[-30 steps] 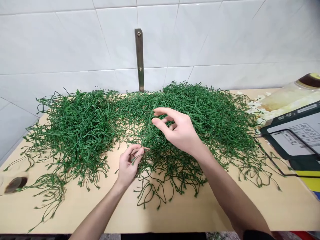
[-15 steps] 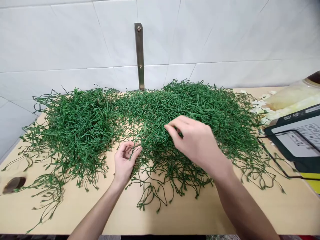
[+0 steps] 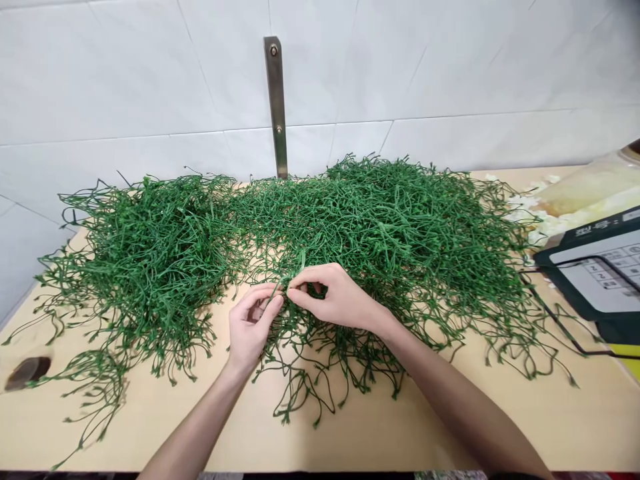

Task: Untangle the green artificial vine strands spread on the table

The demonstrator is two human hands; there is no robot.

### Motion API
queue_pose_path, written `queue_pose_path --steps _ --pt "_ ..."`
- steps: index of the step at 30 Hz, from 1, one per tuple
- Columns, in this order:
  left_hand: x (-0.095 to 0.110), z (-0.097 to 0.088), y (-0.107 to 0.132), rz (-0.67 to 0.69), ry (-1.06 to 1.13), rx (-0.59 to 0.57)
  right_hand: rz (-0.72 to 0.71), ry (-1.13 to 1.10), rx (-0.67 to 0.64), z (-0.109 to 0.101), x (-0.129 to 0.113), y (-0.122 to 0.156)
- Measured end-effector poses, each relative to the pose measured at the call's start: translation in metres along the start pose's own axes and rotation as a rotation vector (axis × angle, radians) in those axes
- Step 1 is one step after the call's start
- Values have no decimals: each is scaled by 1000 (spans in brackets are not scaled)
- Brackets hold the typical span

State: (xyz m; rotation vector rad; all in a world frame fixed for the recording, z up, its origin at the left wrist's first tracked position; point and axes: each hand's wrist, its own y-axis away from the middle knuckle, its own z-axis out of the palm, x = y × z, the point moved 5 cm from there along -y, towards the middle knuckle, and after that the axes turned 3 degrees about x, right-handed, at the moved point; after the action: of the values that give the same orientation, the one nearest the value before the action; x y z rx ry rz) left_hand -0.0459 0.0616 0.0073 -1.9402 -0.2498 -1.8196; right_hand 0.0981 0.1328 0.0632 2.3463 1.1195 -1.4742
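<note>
Close in front of me, my left hand (image 3: 253, 325) pinches a thin green plastic stem (image 3: 274, 291) between thumb and fingers. Its upper end leans away from me toward the heap. My right hand (image 3: 330, 295) is at the same stem, thumb and forefinger pinched together right beside the left fingertips; the exact contact is too small to make out. Behind and under both hands spreads a large tangled heap of green artificial stems (image 3: 400, 220) with small forked tips. A second heap of the same stems (image 3: 160, 253) lies to the left.
Both heaps lie on a light wooden table (image 3: 250, 427) against a white tiled wall (image 3: 150, 73). A metal bracket (image 3: 277, 107) is fixed to the wall. At the right are white petal-like pieces (image 3: 525, 210), a dark labelled box (image 3: 595, 260) and a black wire frame (image 3: 545, 303).
My right hand has come down and left from above the right heap to the fingertips of my left hand. My left hand has stayed in place, holding the stem.
</note>
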Motion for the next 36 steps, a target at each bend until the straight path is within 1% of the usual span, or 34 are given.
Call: queue_pose_path --steps 2,6,9,12,14,16,19,21,24,27,30,33,36 --pt "-4 2 1 -57 6 -21 20 -106 -11 4 6 -2" --pt "-7 5 1 -118 -26 -36 158 -269 -67 20 26 -5" --pt "-9 7 0 -127 -42 -45 211 -303 -133 28 37 -6" --pt "-11 8 -2 -135 -43 -60 210 -304 -207 31 44 -7" --pt "-13 9 -3 -146 -39 -85 205 -336 -202 30 48 -7" --pt "-14 11 -2 -161 -34 -123 209 -390 -164 28 53 -8" --pt "-15 17 -1 -196 -22 -203 206 -453 -133 29 58 -9" --pt "-17 20 -1 -229 -4 -251 193 -468 -124 30 59 -8" --pt "-21 22 -2 -292 42 -282 175 -477 -111 30 60 -8" --pt "-26 20 -5 -363 134 -265 155 -507 -93 28 62 -9" --pt "-28 16 -7 -400 215 -208 151 -543 -69 24 61 -10" --pt "-27 13 -9 -365 208 -135 151 -514 -44 22 54 -10" --pt "-22 10 -8 -300 193 -72 91 -334 -8 20 40 -9"
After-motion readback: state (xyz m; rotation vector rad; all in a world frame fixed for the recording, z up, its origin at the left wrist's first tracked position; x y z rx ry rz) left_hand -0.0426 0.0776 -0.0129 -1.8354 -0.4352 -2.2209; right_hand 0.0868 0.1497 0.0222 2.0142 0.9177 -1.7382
